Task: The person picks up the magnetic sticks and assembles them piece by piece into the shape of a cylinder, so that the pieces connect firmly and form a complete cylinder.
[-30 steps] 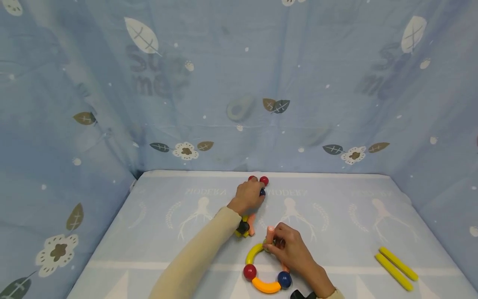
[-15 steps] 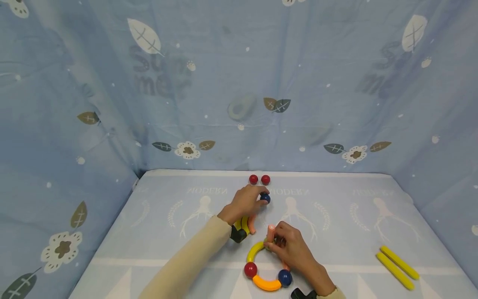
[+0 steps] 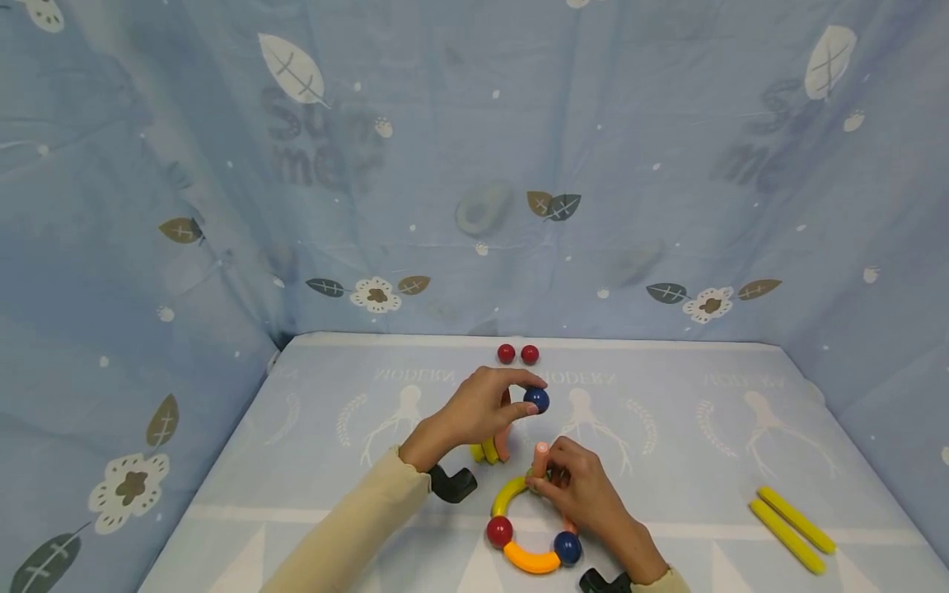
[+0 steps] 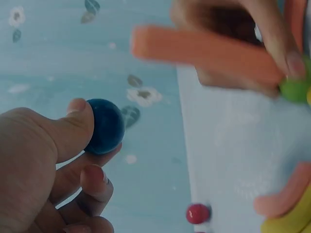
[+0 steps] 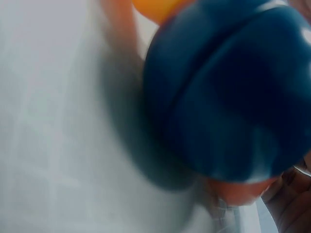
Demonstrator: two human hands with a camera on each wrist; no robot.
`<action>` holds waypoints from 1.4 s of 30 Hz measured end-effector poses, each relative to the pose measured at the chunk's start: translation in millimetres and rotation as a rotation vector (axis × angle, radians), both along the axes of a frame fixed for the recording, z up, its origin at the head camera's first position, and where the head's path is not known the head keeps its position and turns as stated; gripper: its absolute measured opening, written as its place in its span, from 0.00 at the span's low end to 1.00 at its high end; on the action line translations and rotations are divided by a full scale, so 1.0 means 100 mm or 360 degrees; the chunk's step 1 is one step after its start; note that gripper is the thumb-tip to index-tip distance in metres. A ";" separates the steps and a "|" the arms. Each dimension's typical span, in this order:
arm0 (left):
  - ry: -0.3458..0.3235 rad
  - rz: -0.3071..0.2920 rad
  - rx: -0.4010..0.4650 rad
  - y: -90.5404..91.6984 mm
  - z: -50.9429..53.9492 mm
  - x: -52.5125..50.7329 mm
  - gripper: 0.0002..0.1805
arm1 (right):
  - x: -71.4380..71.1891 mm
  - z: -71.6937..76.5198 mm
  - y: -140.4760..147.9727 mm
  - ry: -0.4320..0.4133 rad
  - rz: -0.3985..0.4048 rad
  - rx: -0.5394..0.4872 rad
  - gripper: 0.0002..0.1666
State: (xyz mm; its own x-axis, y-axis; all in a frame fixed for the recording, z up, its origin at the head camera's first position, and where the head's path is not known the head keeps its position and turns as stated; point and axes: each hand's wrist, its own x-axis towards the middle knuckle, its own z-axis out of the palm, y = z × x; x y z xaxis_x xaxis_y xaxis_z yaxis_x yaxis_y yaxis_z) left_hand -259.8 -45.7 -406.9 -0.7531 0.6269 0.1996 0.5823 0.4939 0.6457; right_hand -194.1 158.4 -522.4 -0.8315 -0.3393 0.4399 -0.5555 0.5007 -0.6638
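Note:
My left hand (image 3: pixel 478 405) holds a blue ball (image 3: pixel 536 400) between thumb and fingers, above the table. The left wrist view shows that ball (image 4: pixel 104 127) with nothing attached. My right hand (image 3: pixel 582 484) pinches a salmon rod (image 3: pixel 541 458) that stands up from a green ball (image 4: pixel 294 88). The green ball belongs to a ring with a yellow curved piece (image 3: pixel 505 497), a red ball (image 3: pixel 500 531), an orange curved piece (image 3: pixel 530 561) and a second blue ball (image 3: pixel 567 548). My right hand partly hides a salmon piece on the ring's right side.
Two red balls (image 3: pixel 506 353) lie near the table's back edge. Yellow and salmon curved pieces (image 3: pixel 489 450) sit beneath the left hand, partly covered. Two straight yellow sticks (image 3: pixel 787 537) lie at the right. Patterned cloth (image 3: pixel 474 165) hangs behind and at the sides.
My left hand has come back from near the red balls, bringing the blue ball toward me and slightly right. My right hand stays at the salmon rod.

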 end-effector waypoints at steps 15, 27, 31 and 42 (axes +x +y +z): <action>0.0114 -0.0226 0.0034 -0.02 0.13 0.30 0.19 | -0.02 0.00 0.00 0.0107 0.0027 -0.0024 0.15; 0.0184 -0.0262 -0.0036 -0.05 0.10 0.34 0.19 | 0.00 0.02 0.01 0.0046 0.0022 -0.0019 0.13; 0.0182 -0.0258 -0.0028 -0.05 0.08 0.36 0.20 | 0.00 0.01 0.01 0.0054 0.0024 -0.0015 0.12; 0.0029 -0.0048 0.0028 0.00 -0.42 0.41 0.25 | -0.02 -0.03 0.02 0.0092 0.0048 -0.0037 0.15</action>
